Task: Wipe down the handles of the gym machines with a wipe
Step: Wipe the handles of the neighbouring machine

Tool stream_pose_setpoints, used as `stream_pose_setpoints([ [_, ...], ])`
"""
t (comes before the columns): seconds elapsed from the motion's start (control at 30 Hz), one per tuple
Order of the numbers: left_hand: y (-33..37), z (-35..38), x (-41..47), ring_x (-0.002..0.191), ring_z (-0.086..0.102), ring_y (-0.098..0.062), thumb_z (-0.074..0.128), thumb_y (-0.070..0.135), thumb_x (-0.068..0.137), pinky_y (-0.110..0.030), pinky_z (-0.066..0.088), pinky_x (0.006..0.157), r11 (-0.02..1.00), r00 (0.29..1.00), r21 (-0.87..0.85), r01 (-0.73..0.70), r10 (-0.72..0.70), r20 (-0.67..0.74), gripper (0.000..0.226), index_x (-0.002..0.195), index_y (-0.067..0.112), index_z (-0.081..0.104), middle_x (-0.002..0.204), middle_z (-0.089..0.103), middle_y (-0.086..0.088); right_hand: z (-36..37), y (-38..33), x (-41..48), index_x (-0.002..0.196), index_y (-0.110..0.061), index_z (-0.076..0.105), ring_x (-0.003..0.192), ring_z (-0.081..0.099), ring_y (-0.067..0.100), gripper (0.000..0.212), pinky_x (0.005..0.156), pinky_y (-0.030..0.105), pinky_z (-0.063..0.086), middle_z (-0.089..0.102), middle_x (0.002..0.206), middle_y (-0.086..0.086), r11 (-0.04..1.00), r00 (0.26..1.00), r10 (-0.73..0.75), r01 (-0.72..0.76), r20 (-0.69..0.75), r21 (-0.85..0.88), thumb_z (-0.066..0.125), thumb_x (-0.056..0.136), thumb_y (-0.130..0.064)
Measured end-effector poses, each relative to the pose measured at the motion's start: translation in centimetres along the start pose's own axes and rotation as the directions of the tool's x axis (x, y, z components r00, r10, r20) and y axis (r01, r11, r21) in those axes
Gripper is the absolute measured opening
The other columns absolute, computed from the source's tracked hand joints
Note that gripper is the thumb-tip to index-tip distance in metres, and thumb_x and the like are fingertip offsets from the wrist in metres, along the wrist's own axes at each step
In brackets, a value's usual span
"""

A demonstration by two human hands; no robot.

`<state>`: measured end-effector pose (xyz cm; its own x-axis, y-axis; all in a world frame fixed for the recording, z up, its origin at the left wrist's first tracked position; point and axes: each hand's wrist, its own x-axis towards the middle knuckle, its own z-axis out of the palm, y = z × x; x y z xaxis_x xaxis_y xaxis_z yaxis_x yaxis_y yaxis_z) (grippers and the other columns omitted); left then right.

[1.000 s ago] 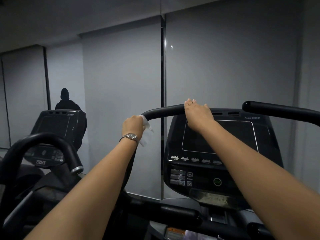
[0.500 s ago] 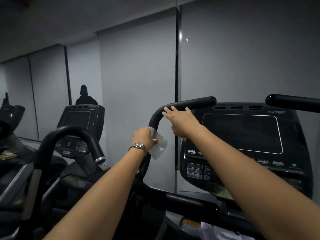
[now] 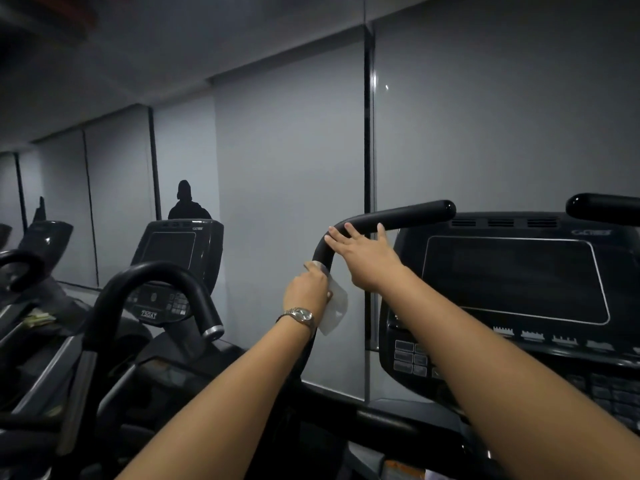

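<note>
Two bare forearms reach forward to the black handle [image 3: 408, 215] of the nearest machine. The left hand [image 3: 306, 292], with a wristwatch [image 3: 302, 315] on its wrist, curls round the white wipe [image 3: 337, 306], pressing it against the handle's upright part just below the bend; a loose flap of the wipe hangs to the right of the handle. The right hand [image 3: 363, 258] lies on the bend itself with its fingers straight and spread. Right of the handle is a dark console [image 3: 512, 282]. Left of the handle and farther off stands a second machine [image 3: 173, 254], and behind the handle are grey wall panels [image 3: 287, 168].
</note>
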<state>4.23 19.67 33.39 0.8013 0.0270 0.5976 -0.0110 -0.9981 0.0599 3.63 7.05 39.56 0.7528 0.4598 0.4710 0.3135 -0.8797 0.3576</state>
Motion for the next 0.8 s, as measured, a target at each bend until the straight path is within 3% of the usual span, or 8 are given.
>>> stream_pose_setpoints([
  [0.17, -1.0, 1.4, -1.7, 0.095, 0.066, -0.035, 0.056, 0.023, 0.092, -0.034, 0.043, 0.066, 0.993, 0.993, -0.105, 0.052, -0.041, 0.112, 0.036, 0.115, 0.000, 0.040, 0.104, 0.066, -0.015, -0.1, 0.1, -0.1, 0.152, -0.029, 0.002, 0.148, -0.006, 0.014, 0.086, 0.103, 0.077, 0.000, -0.007, 0.160, -0.013, 1.000, 1.000, -0.008, 0.009, 0.016, -0.024, 0.045, 0.086, 0.006],
  [0.5, 1.7, 0.2, 2.7, 0.099, 0.063, -0.039, 0.041, 0.011, 0.097, -0.038, 0.046, 0.070, 0.980, 0.992, -0.173, 0.101, -0.113, -0.062, 0.034, 0.126, -0.006, 0.034, 0.117, 0.056, -0.020, 0.3, 0.7, 0.4, 0.151, -0.032, 0.000, 0.147, -0.007, 0.012, 0.088, 0.102, 0.078, 0.002, -0.009, 0.159, -0.015, 0.998, 0.999, -0.025, 0.026, 0.021, -0.054, 0.046, 0.087, 0.006],
  [0.63, 0.9, 1.9, -0.4, 0.102, 0.062, -0.040, 0.049, 0.008, 0.093, -0.042, 0.050, 0.078, 0.961, 0.983, -0.205, 0.184, -0.184, 0.022, 0.046, 0.132, -0.007, 0.028, 0.117, 0.057, -0.021, -0.8, 0.6, 0.2, 0.152, -0.032, 0.004, 0.148, -0.002, 0.015, 0.085, 0.102, 0.078, 0.007, -0.006, 0.160, -0.014, 0.998, 0.998, -0.024, 0.027, 0.056, -0.052, 0.046, 0.088, 0.005],
  [0.8, -0.6, 3.3, -2.6, 0.102, 0.061, -0.041, 0.058, 0.011, 0.089, -0.044, 0.049, 0.077, 0.964, 0.983, -0.211, 0.163, -0.141, 0.115, 0.055, 0.131, -0.006, 0.025, 0.114, 0.059, -0.021, -1.2, 0.7, 0.1, 0.152, -0.032, 0.004, 0.148, 0.005, 0.016, 0.084, 0.103, 0.077, 0.008, -0.007, 0.159, -0.014, 0.998, 0.998, -0.022, 0.026, 0.063, -0.063, 0.046, 0.089, 0.004],
])
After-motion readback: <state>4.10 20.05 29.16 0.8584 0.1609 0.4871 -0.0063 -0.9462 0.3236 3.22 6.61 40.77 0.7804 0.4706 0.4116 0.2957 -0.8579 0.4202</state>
